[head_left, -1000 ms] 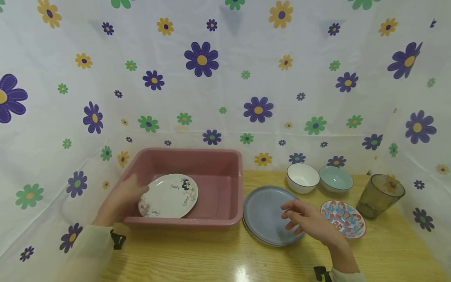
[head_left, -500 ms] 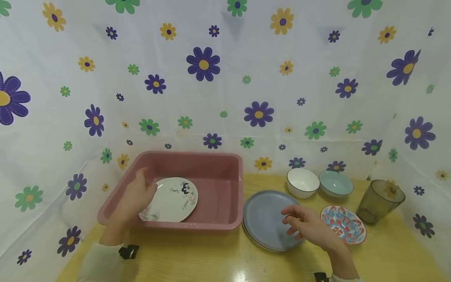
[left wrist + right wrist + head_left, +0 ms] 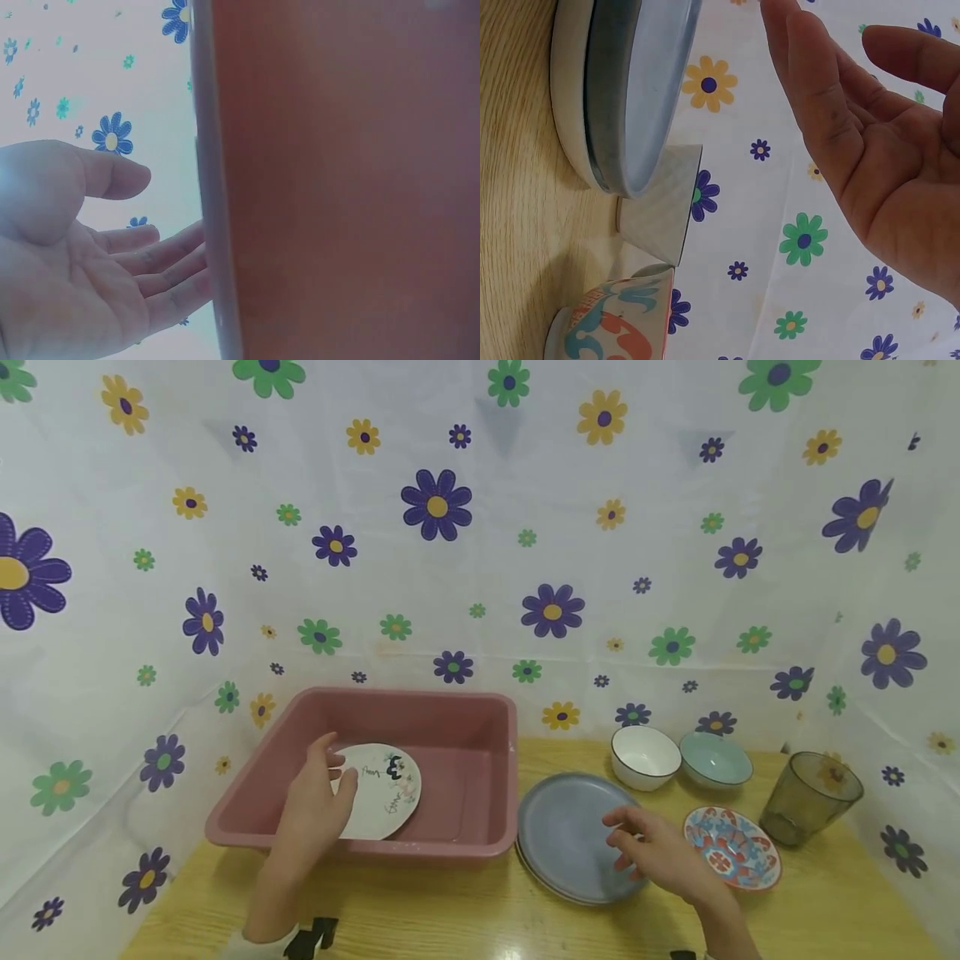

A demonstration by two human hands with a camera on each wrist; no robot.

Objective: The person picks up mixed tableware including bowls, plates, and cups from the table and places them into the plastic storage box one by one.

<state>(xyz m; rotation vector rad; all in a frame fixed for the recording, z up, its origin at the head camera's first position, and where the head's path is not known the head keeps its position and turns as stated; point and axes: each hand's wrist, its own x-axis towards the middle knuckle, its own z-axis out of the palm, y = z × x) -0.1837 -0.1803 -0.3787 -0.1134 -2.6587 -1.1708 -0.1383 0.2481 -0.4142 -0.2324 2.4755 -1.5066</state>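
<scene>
My left hand (image 3: 318,797) hovers over the front left of a pink plastic basin (image 3: 480,842), fingers loosely bent and holding nothing. Inside the basin lies a white plate (image 3: 386,785) with flowers and handwriting, partly hidden by that hand. The left wrist view shows the same hand (image 3: 97,255) beside the basin wall (image 3: 360,180). Above the right side of a grey-blue plate (image 3: 566,835) my right hand (image 3: 660,852) hangs relaxed, with nothing in it. That plate rests on another plate, whose pale rim (image 3: 570,97) shows in the right wrist view.
Right of the plates stand a white bowl (image 3: 645,758), a pale green bowl (image 3: 716,762), a red-and-blue patterned bowl (image 3: 738,852) and a tinted glass (image 3: 810,802). A flowered sheet (image 3: 525,560) hangs behind and along both sides of the wooden table (image 3: 450,910).
My left hand has come away from the white plate's left edge, moving right and toward me with nothing in it. The right hand stays in place over the grey-blue plate.
</scene>
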